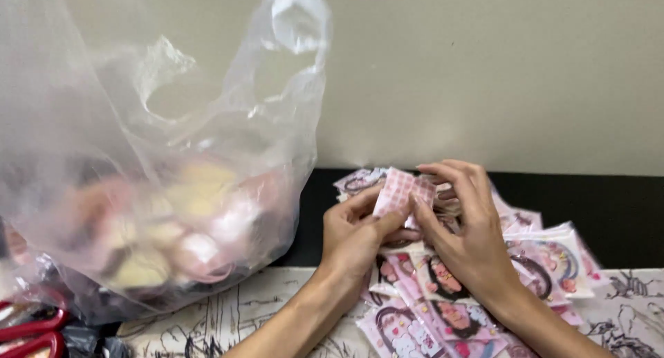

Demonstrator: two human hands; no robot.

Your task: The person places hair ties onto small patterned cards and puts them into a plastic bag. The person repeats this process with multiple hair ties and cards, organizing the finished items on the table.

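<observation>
Pink checked packet pinched between both hands above the pile of pink printed packets on the bench. Left hand grips its lower edge; right hand clamps the right side. Clear plastic bag stands left; red scissors at corner.
</observation>
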